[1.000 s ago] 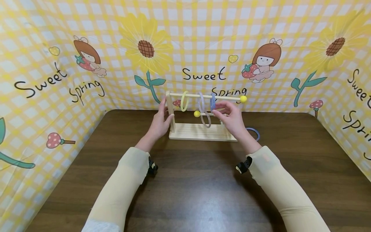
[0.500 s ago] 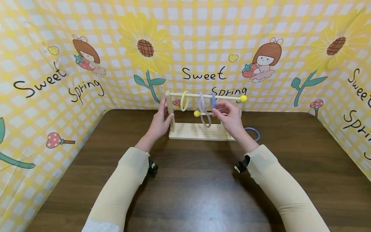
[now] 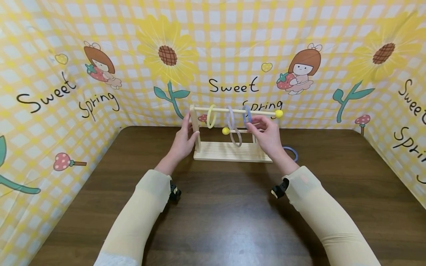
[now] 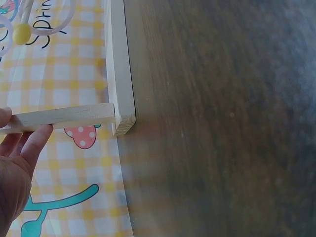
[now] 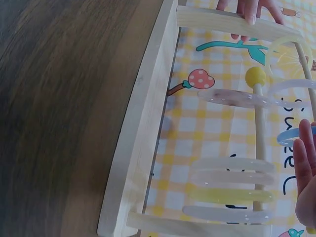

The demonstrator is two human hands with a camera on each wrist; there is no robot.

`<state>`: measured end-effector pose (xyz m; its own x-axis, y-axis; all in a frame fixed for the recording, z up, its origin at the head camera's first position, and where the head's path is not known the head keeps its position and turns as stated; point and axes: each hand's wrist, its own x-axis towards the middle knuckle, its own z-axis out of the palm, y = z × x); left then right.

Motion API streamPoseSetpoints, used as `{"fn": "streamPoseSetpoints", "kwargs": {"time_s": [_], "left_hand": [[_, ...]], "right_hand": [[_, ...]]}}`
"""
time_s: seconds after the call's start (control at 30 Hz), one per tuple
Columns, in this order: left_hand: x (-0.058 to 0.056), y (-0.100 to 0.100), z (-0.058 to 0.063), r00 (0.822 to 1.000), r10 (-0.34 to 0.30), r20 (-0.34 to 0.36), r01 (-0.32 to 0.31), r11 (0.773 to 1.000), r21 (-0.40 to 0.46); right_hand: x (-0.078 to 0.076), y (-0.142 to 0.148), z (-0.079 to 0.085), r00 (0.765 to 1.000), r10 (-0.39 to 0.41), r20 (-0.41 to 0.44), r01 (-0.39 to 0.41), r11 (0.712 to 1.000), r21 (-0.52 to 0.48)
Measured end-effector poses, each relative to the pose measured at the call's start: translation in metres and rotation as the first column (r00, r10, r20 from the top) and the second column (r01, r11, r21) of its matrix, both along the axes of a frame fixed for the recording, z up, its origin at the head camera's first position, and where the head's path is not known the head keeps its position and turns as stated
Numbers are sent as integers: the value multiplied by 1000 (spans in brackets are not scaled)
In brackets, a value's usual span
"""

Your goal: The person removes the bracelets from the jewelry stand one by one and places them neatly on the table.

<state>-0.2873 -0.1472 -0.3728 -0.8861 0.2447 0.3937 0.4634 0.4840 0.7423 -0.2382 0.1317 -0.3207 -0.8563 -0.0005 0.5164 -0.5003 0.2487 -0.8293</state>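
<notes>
A wooden rack [image 3: 233,151] with two rods stands on the table. My left hand [image 3: 181,142] holds its left upright [image 4: 64,116], thumb on one side and fingers on the other. On the upper rod [image 3: 261,112] hang a yellow ring [image 3: 209,117], a pale purple ring [image 3: 230,118] and a blue ring [image 3: 245,115]. My right hand [image 3: 267,136] pinches the blue ring at its lower right edge between thumb and fingers. A pinkish ring [image 3: 236,139] hangs near the yellow-balled end of the lower rod [image 5: 260,133].
Several more rings, including a yellow one [image 5: 229,195], hang on the lower rod near the right upright [image 5: 192,228]; my right hand hides them in the head view. Another blue ring [image 3: 291,153] lies on the table [image 3: 213,207] at right. A patterned cloth [image 3: 233,44] rises behind.
The blue ring has slid slightly right along the upper rod and turned to show more of its loop, my right hand moving with it. My left hand stays on the upright.
</notes>
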Motion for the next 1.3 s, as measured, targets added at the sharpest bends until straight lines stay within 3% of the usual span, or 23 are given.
{"fn": "streamPoseSetpoints", "kwargs": {"time_s": [0.4,0.77,1.07,1.3], "left_hand": [[0,1,1,1000,7,-11,-7,1000,-11],[1,1,3,1000,16,20,-15,1000,-17],[-1,1,1,1000,10,13,-10,1000,-15],[0,1,1,1000,10,22,-10,1000,-13]], "right_hand": [[4,16,4,999,-23,-32,22,999,-32],[10,36,7,997,-70,-21,69,996,-51],[-6,64,-12,993,-91,-81,86,994,-63],[15,70,5,990,-93,-107,87,995,-54]]}}
